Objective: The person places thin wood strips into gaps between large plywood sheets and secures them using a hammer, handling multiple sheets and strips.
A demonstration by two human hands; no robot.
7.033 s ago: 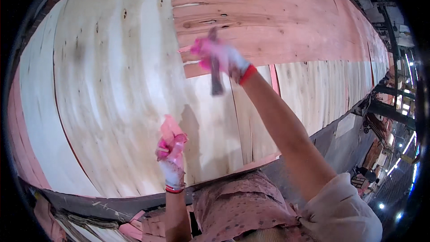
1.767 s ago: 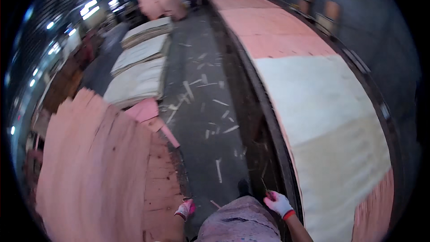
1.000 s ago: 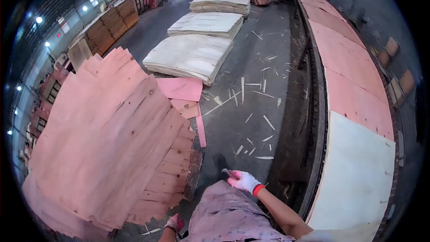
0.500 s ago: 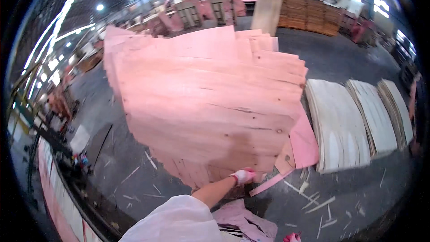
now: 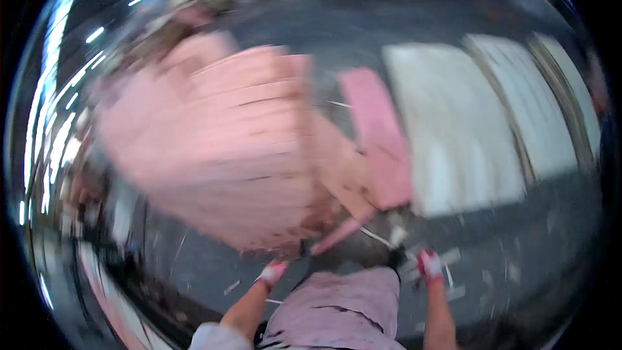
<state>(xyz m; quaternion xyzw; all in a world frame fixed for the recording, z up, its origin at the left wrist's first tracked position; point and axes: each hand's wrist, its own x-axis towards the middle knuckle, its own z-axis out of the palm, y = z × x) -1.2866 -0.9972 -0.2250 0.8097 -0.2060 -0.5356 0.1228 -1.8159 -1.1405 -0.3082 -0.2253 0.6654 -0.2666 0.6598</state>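
1. Left hand: white work glove with pink-red cuff, blurred.
2. Right hand: matching white glove, pink-red cuff.
3. Forearms bare; pale rolled-up sleeve on left arm.
4. Pink patterned garment over the body, possibly an apron.

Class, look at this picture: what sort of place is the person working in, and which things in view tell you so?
Probably a plywood or veneer workshop: a big pile of pinkish veneer sheets, paler stacks of sheets laid side by side, and wood scraps strewn on the dark floor. The picture is blurred, so details are unclear.
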